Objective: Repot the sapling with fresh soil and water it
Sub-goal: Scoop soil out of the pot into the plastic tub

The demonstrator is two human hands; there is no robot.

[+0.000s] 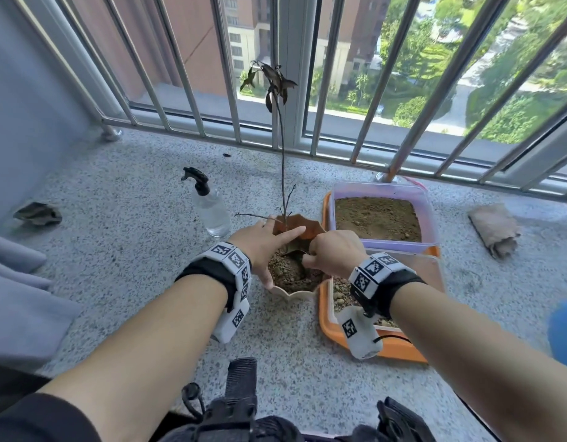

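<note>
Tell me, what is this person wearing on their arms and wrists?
Both forearms are bare. The left wrist band and right wrist band are black straps carrying white blocks printed with black square codes. A thin black cord hangs from the right one.

The right hand [334, 252] covers its own fingertips and part of the pot [294, 290], while a blue object [564, 330] is cut off at the right edge.

Spray bottle [211, 208] left of pot [294, 293], soil tubs [384, 215] (orange tray [326, 327]) right.
</note>
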